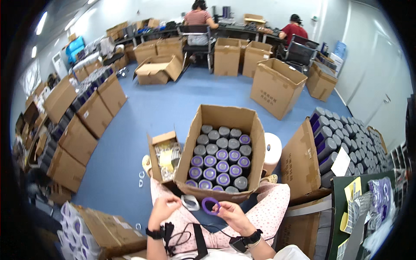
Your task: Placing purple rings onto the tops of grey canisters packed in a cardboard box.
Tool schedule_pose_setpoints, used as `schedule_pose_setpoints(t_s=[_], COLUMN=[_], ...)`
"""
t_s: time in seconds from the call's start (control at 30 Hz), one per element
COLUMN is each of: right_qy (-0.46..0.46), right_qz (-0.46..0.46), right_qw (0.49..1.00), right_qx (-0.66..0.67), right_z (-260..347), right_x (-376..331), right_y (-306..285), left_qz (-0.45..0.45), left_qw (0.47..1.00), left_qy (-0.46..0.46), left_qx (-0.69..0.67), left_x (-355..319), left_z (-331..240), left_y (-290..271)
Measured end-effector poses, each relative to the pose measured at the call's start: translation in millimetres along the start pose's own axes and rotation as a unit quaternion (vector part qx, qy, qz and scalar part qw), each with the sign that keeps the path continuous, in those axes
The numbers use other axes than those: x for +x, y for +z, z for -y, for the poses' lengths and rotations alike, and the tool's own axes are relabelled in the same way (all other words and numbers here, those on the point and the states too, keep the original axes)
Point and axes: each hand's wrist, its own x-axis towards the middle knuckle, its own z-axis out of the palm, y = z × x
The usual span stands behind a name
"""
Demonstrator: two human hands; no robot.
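I see a purple ring (210, 206) low in the frame, just below centre, pinched at its right edge by my right hand (232, 214), whose fingers are closed on it. My left hand (164, 209) sits to the left of the ring, fingers curled in narrow, with its fingertips near a small pale oval piece (190, 202) that lies between the two hands; I cannot tell whether they touch it. Both wrists wear black bands, and a black cable (182, 238) trails across my lap. Directly above the hands stands an open cardboard box (225, 117) packed with upright cylinders (221, 161), some topped grey and some purple. Left of it is a smaller open carton (164, 157) of clear-bagged parts. At the right of the frame, rows of grey cylinders (351, 138) lie stacked behind a cardboard flap.
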Motion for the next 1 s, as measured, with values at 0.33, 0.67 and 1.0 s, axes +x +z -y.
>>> schedule_pose_setpoints(t_s=[0.33,0.67,1.0], right_qy=[-0.021,-0.153,-0.076], right_qz=[-0.076,-0.228,-0.313], right_qw=[0.989,0.962,0.871], right_qx=[0.124,0.009,-0.371], right_z=[27.6,107.5,167.6], right_x=[-21.0,-33.3,201.2], right_y=[5.0,-13.0,-103.3], left_qz=[-0.083,-0.035,-0.04], left_qw=[0.992,0.974,0.96], left_qy=[-0.076,-0.138,-0.258], left_qx=[0.063,0.176,-0.1], left_x=[166.4,238.9,204.1], left_z=[165.9,296.9,323.9], left_y=[-86.8,-49.2,-35.1])
